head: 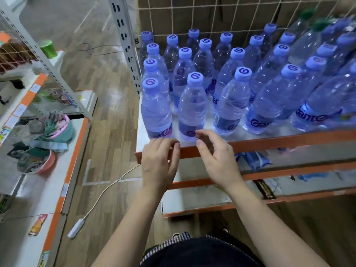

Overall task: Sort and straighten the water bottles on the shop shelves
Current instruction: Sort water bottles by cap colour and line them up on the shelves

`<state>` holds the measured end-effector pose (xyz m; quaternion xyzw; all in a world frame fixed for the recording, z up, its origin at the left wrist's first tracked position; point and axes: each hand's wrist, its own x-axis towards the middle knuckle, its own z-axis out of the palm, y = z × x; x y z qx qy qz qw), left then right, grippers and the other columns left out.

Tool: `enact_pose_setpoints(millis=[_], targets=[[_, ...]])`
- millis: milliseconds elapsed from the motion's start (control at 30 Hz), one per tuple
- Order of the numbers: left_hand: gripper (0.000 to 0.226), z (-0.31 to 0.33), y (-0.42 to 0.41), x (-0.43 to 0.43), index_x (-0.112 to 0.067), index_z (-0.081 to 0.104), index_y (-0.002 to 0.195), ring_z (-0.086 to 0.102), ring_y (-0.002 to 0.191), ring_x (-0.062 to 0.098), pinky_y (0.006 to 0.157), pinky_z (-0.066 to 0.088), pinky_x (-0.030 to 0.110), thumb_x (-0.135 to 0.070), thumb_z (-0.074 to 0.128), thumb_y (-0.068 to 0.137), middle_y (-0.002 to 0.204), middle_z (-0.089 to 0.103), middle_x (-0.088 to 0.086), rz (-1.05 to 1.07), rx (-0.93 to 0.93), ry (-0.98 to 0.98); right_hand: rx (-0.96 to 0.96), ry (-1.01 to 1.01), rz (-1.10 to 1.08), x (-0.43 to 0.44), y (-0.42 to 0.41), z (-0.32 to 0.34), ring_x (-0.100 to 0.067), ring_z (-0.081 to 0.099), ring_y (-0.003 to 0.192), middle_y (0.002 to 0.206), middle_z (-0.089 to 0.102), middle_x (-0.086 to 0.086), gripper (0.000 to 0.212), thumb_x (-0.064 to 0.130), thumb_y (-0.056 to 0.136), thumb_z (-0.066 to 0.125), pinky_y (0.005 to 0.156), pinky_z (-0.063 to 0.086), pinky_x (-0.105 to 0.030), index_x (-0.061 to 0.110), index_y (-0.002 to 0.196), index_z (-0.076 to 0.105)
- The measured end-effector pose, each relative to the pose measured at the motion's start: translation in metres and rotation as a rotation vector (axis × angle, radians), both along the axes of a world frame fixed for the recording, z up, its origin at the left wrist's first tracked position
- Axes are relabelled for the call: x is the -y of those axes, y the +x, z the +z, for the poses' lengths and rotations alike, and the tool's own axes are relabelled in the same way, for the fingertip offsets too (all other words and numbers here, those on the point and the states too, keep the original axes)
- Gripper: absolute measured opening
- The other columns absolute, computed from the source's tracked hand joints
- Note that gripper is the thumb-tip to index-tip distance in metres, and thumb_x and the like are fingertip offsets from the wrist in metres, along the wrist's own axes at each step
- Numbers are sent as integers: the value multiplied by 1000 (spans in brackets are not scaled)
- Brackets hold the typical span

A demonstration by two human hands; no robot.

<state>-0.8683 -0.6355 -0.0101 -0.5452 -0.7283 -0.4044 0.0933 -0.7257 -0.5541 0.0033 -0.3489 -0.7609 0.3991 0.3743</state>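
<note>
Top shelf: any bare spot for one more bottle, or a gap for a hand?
Only a thin white strip between the front bottles and the orange rim. Narrow gaps flank the second front bottle from the left. The rear rows and the right side are packed.

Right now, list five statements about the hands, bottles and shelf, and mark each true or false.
1. The left hand and right hand grip no bottle. True.
2. The front bottles lie on their sides. False: they stand upright.
3. Most caps are blue. True.
4. The shelf has a green front edge. False: it is orange.
5. A white cable lies on the floor. True.
</note>
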Motion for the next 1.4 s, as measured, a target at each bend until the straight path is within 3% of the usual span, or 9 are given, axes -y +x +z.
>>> enact_pose_setpoints(millis=[100,233,333,567,733,1033,1167,1267,1400], targets=[[26,-1,31,-23,-13,63,86,56,74,25,68,45,36,-29,47,97,78,62,3,-100,-9,-86,124,51,-106,-16,43,-7,-4,60,97,104,70,3,19,20,95,57,85,40,-5,13,109,69],[28,-4,85,-66,-18,62,87,59,73,24,61,45,36,-36,43,97,79,62,1,-231,-51,-173,164,33,-244,-43,114,-12,-9,63,97,101,70,4,16,18,96,58,86,46,-15,15,107,69],[30,-2,137,-105,-20,62,89,61,74,25,57,47,36,-39,41,96,82,64,0,-333,-78,-192,212,31,-332,-64,173,-12,-7,61,97,103,68,5,16,17,97,58,81,39,-3,18,109,68],[26,23,281,-186,-22,63,91,62,72,19,53,47,33,-38,44,94,84,66,-5,-462,-51,-130,201,85,-423,-124,317,9,-8,64,92,99,69,6,15,16,96,58,81,50,-22,19,106,69],[21,66,334,-231,-18,64,93,63,76,20,60,50,36,-33,49,93,87,66,-4,-410,7,27,135,163,-377,-182,374,56,-7,63,82,92,69,3,12,16,96,59,74,49,-17,18,104,68],[20,166,315,-306,-10,67,93,61,75,17,66,51,35,-24,53,93,85,67,0,-308,-58,213,-32,366,-135,-303,361,148,-22,66,76,85,70,-4,20,22,96,53,72,54,-38,13,106,68],[21,192,278,-345,-11,67,91,60,68,8,71,49,25,-25,51,93,78,70,-2,-237,-16,146,-8,440,-52,-362,320,173,-6,62,73,80,66,7,20,22,94,55,74,51,-25,13,101,70],[18,200,252,-371,-11,67,95,56,62,-2,62,40,6,-23,55,94,72,67,-6,-135,97,67,100,436,40,-404,286,184,2,55,71,80,62,11,21,24,93,56,72,42,-16,12,101,71],[20,199,226,-396,-19,69,98,58,69,10,62,46,17,-32,55,94,86,69,-2,13,214,-9,303,464,154,-444,248,191,-9,57,88,97,67,0,23,25,96,56,76,38,-18,11,109,70]])
